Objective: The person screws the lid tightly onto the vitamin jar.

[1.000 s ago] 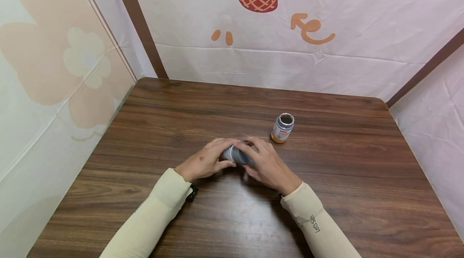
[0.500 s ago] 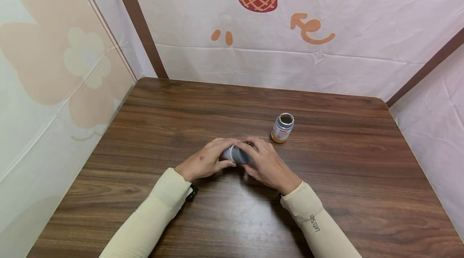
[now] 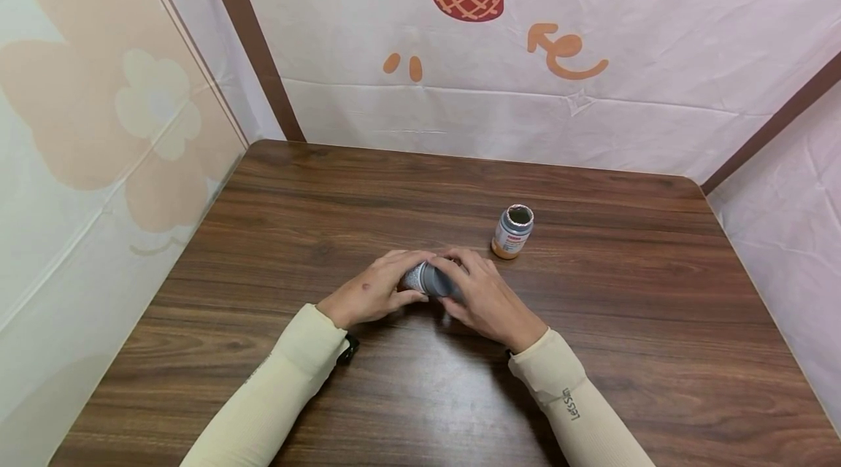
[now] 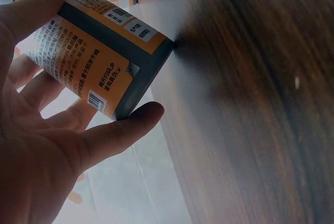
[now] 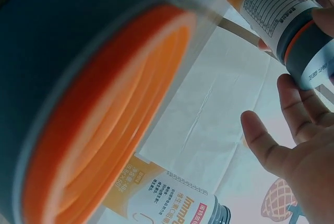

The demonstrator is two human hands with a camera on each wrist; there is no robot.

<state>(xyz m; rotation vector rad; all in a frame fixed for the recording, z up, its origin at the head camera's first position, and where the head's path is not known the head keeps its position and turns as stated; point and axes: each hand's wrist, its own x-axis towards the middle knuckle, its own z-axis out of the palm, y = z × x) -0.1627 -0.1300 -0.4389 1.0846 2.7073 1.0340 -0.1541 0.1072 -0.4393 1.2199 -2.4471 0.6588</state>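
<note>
A supplement bottle (image 3: 414,278) leans on its side between both hands, its grey cap (image 3: 436,283) toward the right. My left hand (image 3: 371,292) grips the body; in the left wrist view the orange-and-grey label (image 4: 99,67) shows and the bottle's lower corner is right at the table. My right hand (image 3: 489,299) has its fingers bent round the cap, which an orange ring (image 5: 298,41) marks off from the body. A second supplement bottle (image 3: 512,233) stands upright, uncapped, with torn foil round its mouth, just beyond my right hand.
A loose grey cap with an orange inside (image 5: 130,114) lies close to the right wrist camera, opening upward; the right arm hides it in the head view. The wooden table (image 3: 315,197) ends at a printed cloth wall (image 3: 348,109).
</note>
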